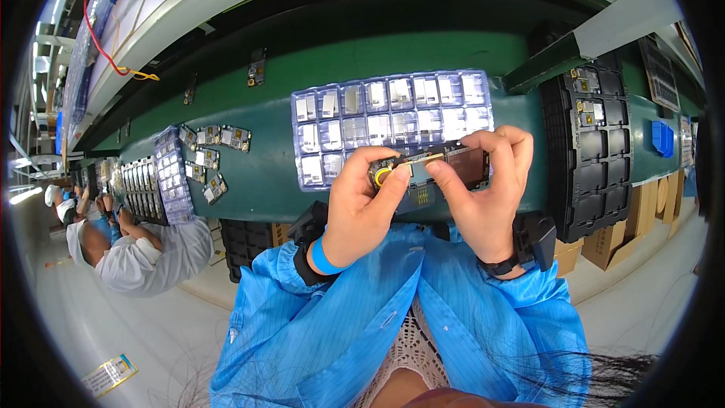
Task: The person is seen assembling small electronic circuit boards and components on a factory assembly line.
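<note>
My left hand [356, 208] and my right hand [489, 200] meet in front of my chest, over the near edge of the green bench. Between them they grip a dark circuit board [470, 165], my left fingers at its left end by a yellow ring [383, 176] and my right fingers along the rest. Both thumbs press on a pale flat strip [423, 168] on its face. Fingers hide parts of the board. Just beyond, a clear plastic tray [297, 160] holds silver rectangular metal pieces in its pockets.
Loose circuit boards [236, 138] lie left of the tray, beside another clear tray [173, 174]. Stacked black trays [591, 210] stand to the right, near a slanting metal post [555, 60] and a blue bin [662, 138]. A co-worker in white [162, 257] sits at far left.
</note>
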A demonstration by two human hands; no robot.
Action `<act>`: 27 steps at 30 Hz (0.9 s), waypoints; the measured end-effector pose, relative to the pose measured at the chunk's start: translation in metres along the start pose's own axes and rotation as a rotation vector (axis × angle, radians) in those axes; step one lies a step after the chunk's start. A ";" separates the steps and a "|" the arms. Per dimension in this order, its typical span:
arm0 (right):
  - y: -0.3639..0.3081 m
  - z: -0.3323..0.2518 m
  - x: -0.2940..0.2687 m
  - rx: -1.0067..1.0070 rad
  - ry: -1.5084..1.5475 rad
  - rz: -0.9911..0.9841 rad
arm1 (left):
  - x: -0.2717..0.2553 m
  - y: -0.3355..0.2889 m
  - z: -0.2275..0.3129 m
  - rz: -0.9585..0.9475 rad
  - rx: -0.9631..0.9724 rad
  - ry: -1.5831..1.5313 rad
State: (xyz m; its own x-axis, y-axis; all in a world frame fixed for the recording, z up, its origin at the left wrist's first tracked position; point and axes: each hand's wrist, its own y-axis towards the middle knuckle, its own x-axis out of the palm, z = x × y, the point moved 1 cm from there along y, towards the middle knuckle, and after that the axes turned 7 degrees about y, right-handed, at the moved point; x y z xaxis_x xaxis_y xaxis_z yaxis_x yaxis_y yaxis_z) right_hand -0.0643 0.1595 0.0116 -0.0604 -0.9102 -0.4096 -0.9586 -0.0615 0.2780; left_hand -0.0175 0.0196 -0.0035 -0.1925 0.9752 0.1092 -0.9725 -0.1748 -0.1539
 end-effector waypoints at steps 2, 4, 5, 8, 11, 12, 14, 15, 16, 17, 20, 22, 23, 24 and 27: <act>-0.002 0.006 -0.002 -0.005 0.043 -0.015 | -0.001 0.001 -0.001 0.006 -0.007 -0.002; -0.003 0.009 -0.003 -0.010 0.083 -0.028 | -0.003 0.003 -0.004 0.008 -0.023 0.033; -0.004 0.007 -0.004 -0.082 0.005 -0.045 | -0.003 0.002 -0.006 0.006 -0.022 0.032; -0.006 0.006 0.000 -0.134 -0.086 -0.058 | -0.001 0.002 -0.011 0.025 0.003 0.032; -0.006 0.002 0.004 -0.149 -0.140 -0.075 | 0.003 0.002 -0.013 0.077 0.009 0.017; -0.007 0.000 0.005 -0.150 -0.140 -0.074 | 0.004 0.002 -0.014 0.077 0.020 -0.001; -0.007 -0.001 0.007 -0.122 -0.182 -0.062 | 0.004 0.003 -0.016 0.077 0.029 -0.020; -0.008 -0.001 0.007 -0.123 -0.182 -0.064 | 0.004 0.002 -0.017 0.065 0.047 0.010; -0.008 0.001 0.007 -0.095 -0.129 -0.061 | 0.003 0.001 -0.017 0.053 0.064 0.039; -0.008 0.002 0.007 -0.068 -0.077 -0.058 | 0.003 0.001 -0.017 0.056 0.063 0.038; -0.008 0.008 0.006 -0.086 -0.051 -0.040 | 0.002 0.001 -0.017 0.061 0.042 0.037; -0.006 0.007 0.007 -0.083 -0.054 -0.044 | 0.002 0.001 -0.017 0.041 0.041 0.038; -0.006 0.007 0.007 -0.091 -0.070 -0.034 | 0.002 0.001 -0.017 0.043 0.040 0.037; -0.006 0.007 0.008 -0.101 -0.085 -0.025 | 0.003 0.001 -0.017 0.054 0.046 0.045; -0.006 0.004 0.008 -0.091 -0.102 -0.015 | 0.003 0.001 -0.014 0.069 0.051 0.049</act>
State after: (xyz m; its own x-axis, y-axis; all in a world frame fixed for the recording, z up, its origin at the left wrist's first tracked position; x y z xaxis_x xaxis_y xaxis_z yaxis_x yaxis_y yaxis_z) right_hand -0.0606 0.1540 0.0029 -0.0786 -0.8626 -0.4997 -0.9305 -0.1164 0.3472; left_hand -0.0170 0.0248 -0.0174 -0.2538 0.9659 0.0520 -0.9628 -0.2471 -0.1094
